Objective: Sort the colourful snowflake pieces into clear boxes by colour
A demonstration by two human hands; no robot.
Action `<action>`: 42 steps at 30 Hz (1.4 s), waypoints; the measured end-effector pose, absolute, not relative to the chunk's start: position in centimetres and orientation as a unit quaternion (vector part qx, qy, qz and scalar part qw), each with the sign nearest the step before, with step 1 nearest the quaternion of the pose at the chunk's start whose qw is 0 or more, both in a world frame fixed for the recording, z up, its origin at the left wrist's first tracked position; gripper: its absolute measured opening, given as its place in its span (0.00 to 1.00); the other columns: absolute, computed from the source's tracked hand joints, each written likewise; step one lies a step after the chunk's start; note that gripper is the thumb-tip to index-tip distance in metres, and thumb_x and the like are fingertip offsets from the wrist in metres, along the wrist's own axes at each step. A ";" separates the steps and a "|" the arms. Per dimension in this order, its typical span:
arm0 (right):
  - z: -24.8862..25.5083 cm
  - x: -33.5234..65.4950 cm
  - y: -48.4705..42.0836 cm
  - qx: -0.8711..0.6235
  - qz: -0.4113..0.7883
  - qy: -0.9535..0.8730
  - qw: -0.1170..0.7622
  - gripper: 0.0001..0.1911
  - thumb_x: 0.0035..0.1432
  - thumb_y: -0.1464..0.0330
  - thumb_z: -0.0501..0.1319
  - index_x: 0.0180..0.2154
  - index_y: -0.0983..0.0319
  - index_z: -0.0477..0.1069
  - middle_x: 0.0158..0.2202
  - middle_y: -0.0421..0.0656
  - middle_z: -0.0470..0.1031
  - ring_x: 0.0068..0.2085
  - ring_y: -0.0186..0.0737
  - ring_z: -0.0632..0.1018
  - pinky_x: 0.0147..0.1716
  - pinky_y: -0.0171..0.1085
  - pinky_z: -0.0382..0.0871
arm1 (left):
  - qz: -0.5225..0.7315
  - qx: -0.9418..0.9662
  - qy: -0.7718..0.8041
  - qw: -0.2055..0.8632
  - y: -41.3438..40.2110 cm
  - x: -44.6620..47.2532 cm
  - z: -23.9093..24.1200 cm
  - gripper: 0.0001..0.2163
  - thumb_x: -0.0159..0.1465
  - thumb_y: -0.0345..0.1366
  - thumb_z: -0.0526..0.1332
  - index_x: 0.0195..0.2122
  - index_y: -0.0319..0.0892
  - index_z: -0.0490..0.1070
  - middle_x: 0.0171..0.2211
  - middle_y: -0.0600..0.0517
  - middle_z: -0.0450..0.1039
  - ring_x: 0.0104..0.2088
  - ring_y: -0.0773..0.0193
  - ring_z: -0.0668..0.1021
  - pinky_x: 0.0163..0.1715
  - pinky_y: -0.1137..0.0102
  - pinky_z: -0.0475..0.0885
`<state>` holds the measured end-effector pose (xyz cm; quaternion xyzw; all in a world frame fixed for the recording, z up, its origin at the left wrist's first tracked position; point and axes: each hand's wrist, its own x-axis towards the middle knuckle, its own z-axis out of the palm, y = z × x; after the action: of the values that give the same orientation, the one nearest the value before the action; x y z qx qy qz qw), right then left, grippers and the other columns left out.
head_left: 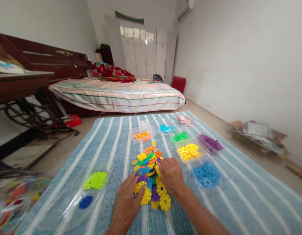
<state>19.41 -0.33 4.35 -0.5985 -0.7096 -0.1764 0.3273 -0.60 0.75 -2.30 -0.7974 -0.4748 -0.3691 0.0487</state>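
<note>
Though blurred, read "Wi" on a small white label [144,123], twelve o'clock from the heap of flat, multicoloured, notched plastic discs [150,182]. Touching at eight, see left hand [127,197], grip loosely wide; at three, right hand [172,178], curled; cannot tell if holding.

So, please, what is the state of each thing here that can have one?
Multicoloured pile of plastic flower discs: loose
Left hand: half-open, touching pile
Right hand: curled, touching pile
Clear plastic box of yellow discs: looks open
Brown cardboard box: open
Pale wardrobe doors: look closed
Red floral quilt: bunched
Blue-white striped cloth: spread out
</note>
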 end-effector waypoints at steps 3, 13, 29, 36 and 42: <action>7.2 24.4 0.1 -0.616 -0.246 -0.672 0.329 0.17 0.65 0.67 0.48 0.29 0.62 0.71 0.27 0.44 0.73 0.32 0.40 0.71 0.36 0.38 0.58 | -0.366 -0.801 -0.471 0.049 0.7 -0.6 -2.2 0.17 0.61 0.46 0.56 0.45 0.41 0.71 0.48 0.43 0.74 0.48 0.54 0.76 0.47 0.58 0.73; 10.2 36.9 1.8 -0.831 -0.215 -0.492 0.147 0.19 0.63 0.62 0.50 0.37 0.68 0.75 0.34 0.55 0.76 0.35 0.49 0.75 0.35 0.41 0.60 | -0.371 -0.784 -0.498 -0.015 -0.1 -0.1 -1.6 0.15 0.61 0.43 0.56 0.45 0.44 0.71 0.49 0.45 0.74 0.49 0.54 0.76 0.50 0.57 0.72; 3.5 16.3 -0.7 -0.597 0.030 -0.754 0.270 0.06 0.57 0.69 0.58 0.37 0.61 0.71 0.43 0.48 0.72 0.50 0.47 0.68 0.50 0.45 0.62 | -0.383 -0.783 -0.488 -0.047 -1.1 -0.1 -1.2 0.15 0.61 0.34 0.54 0.49 0.42 0.70 0.48 0.46 0.75 0.48 0.57 0.77 0.50 0.60 0.73; 2.3 15.5 0.4 -0.632 0.051 -0.714 0.297 0.07 0.55 0.67 0.60 0.36 0.61 0.72 0.45 0.50 0.72 0.50 0.49 0.69 0.50 0.47 0.62 | -0.381 -0.776 -0.498 -0.060 -1.4 0.0 -1.2 0.17 0.60 0.33 0.54 0.50 0.42 0.69 0.48 0.46 0.75 0.49 0.57 0.76 0.50 0.59 0.73; 1.7 16.2 0.9 -0.608 0.153 -0.661 0.412 0.05 0.50 0.73 0.59 0.25 0.60 0.72 0.36 0.44 0.74 0.43 0.43 0.73 0.46 0.42 0.65 | -0.385 -0.777 -0.495 -0.053 -1.4 0.1 -1.3 0.16 0.60 0.32 0.54 0.49 0.40 0.70 0.47 0.44 0.75 0.48 0.56 0.77 0.49 0.59 0.73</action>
<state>16.16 0.95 1.72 -0.6075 -0.6615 0.1535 0.4121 0.05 -1.39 -1.27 -0.7774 -0.4947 -0.3849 -0.0530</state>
